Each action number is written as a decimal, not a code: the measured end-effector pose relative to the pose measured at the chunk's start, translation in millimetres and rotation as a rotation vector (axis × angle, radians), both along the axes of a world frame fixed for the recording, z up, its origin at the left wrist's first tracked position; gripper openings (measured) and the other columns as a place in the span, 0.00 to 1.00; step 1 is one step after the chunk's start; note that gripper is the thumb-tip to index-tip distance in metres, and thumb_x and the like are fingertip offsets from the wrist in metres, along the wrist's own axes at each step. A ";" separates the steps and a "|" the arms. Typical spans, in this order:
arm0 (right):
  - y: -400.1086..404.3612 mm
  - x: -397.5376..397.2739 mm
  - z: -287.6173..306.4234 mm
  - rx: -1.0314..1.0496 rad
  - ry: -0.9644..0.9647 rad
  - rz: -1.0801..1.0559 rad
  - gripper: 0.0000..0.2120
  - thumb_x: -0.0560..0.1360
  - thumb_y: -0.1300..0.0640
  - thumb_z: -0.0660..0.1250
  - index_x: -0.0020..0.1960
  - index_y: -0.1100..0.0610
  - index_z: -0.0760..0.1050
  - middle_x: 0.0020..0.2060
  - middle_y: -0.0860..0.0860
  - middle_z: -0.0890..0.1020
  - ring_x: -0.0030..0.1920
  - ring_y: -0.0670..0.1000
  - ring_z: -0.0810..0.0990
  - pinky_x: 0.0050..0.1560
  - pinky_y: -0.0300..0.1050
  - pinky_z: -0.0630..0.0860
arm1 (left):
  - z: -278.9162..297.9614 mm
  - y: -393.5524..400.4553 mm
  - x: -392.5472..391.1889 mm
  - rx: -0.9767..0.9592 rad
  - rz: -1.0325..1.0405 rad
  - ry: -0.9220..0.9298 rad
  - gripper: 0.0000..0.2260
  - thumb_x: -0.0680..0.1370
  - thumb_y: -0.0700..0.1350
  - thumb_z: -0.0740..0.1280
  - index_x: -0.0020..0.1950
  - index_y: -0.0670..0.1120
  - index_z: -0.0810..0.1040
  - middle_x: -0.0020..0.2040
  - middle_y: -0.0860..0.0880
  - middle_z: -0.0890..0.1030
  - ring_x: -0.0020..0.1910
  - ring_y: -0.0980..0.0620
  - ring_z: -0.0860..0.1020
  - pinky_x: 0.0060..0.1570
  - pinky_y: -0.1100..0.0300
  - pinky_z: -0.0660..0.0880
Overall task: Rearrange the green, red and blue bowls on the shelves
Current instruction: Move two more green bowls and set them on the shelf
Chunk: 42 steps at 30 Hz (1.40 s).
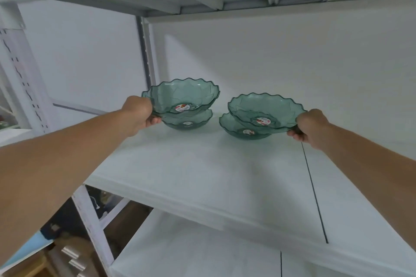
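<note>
Head view: translucent scalloped green bowls (182, 99) in both hands (139, 114); white shelf (202, 171).

Soft, even light; mild wide-angle warp

The white shelf (202, 175) is bright without glare, faint shadows pooling under the green bowls (184, 99); uprights bow toward the edges, and the lower-left corner is dim and blurry.

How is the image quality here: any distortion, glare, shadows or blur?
Head view: wide-angle bending bows the shelf edges and uprights; lighting is soft and even, with faint shadows under the green bowls; no harsh glare on the translucent plastic; bowls and both hands, left and right, are fairly sharp, labels unreadable.
</note>
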State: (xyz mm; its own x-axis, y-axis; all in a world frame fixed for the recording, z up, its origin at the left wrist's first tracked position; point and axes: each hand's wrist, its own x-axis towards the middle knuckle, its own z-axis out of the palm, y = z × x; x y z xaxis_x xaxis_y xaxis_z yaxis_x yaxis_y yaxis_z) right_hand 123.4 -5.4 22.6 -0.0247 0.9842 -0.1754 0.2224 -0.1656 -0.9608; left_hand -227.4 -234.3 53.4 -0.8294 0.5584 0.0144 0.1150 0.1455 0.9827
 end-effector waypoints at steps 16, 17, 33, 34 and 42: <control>21.7 -94.2 -23.6 0.065 -0.248 -0.299 0.10 0.79 0.67 0.56 0.53 0.69 0.76 0.31 0.65 0.85 0.20 0.54 0.76 0.22 0.42 0.74 | -45.8 124.7 -159.1 -0.180 -0.182 0.214 0.15 0.82 0.35 0.59 0.66 0.43 0.77 0.53 0.37 0.84 0.33 0.42 0.82 0.21 0.60 0.75; 20.6 -100.1 -24.4 0.077 -0.281 -0.321 0.09 0.79 0.67 0.56 0.51 0.66 0.76 0.29 0.63 0.85 0.19 0.53 0.75 0.23 0.42 0.74 | -49.0 130.8 -162.2 -0.191 -0.189 0.251 0.17 0.81 0.35 0.59 0.68 0.44 0.77 0.49 0.41 0.83 0.35 0.43 0.82 0.26 0.57 0.77; 47.9 -109.2 -61.3 0.073 -0.567 -0.378 0.04 0.77 0.60 0.60 0.44 0.59 0.70 0.41 0.56 0.77 0.36 0.56 0.75 0.38 0.46 0.72 | -97.2 179.4 -181.6 -0.332 -0.132 0.361 0.35 0.71 0.41 0.54 0.77 0.62 0.63 0.58 0.41 0.79 0.59 0.37 0.75 0.49 0.47 0.76; 48.8 -109.7 -64.0 0.072 -0.567 -0.371 0.04 0.77 0.60 0.60 0.44 0.59 0.70 0.41 0.56 0.77 0.36 0.56 0.75 0.38 0.46 0.72 | -98.8 182.2 -179.0 -0.348 -0.127 0.386 0.34 0.73 0.40 0.54 0.78 0.61 0.62 0.64 0.40 0.78 0.65 0.36 0.71 0.52 0.47 0.72; 52.8 -116.4 -70.3 0.035 -0.596 -0.308 0.09 0.77 0.60 0.59 0.54 0.62 0.74 0.43 0.58 0.77 0.37 0.58 0.77 0.43 0.49 0.76 | -99.0 188.7 -164.6 -0.635 -0.063 0.378 0.25 0.83 0.40 0.59 0.81 0.49 0.67 0.79 0.40 0.58 0.73 0.37 0.62 0.71 0.43 0.64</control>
State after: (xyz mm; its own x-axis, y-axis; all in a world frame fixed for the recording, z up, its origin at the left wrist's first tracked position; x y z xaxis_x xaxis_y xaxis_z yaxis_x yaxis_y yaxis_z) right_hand 7.0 47.4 -47.7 0.3488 0.9363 -0.0398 0.6641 -0.2769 -0.6944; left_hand -391.9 -45.7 -45.6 -0.7981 0.6006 -0.0485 0.4559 0.6546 0.6031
